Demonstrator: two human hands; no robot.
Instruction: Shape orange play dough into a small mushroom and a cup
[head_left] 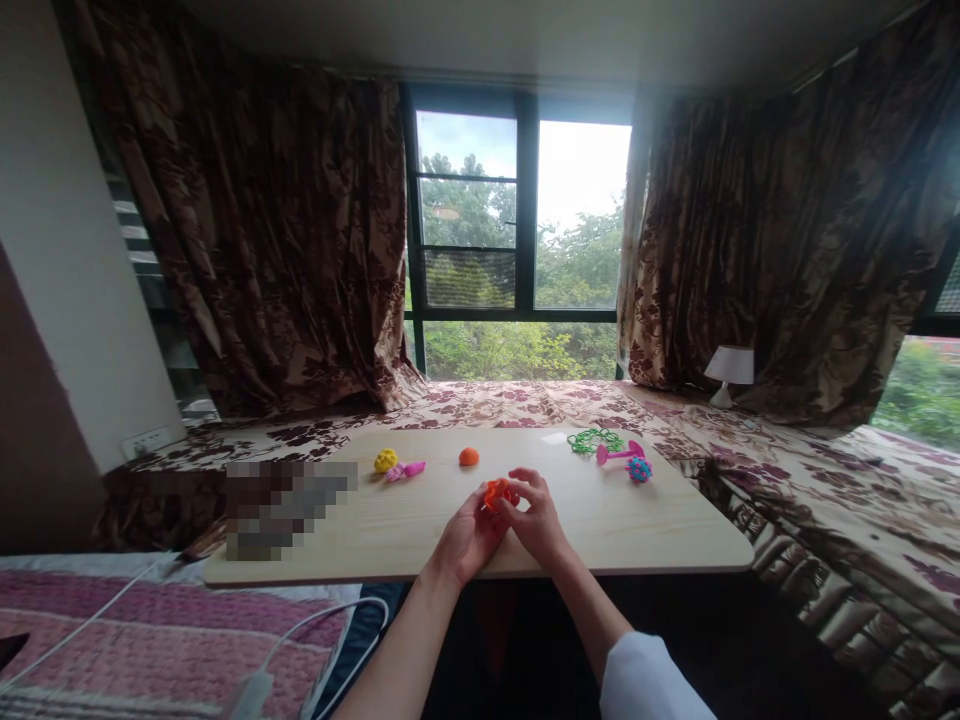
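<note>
The orange piece (496, 494) is held just above the near part of the counter (637, 530), between the person's two hands; the left hand (471, 533) supports it from the left and below, its grip closed about the piece, presumably to steady it; the right hand (538, 515) bends over it from the other side, thumb and fingertips at its edge, though whether this grip truly pinches cannot be told; holding it centrally probably keeps it in easy view and within both hands' reach. Beyond the hands lies an orange dome (469, 457), resting alone; to the left, a yellow toy (385, 460) sits beside a pink toy (404, 471); to the right, green beads (595, 441) lie in a loose tangle near a pink dumbbell (621, 454) and a blue spiky ball (639, 470); such spacing seemingly leaves the middle free for handling.
</note>
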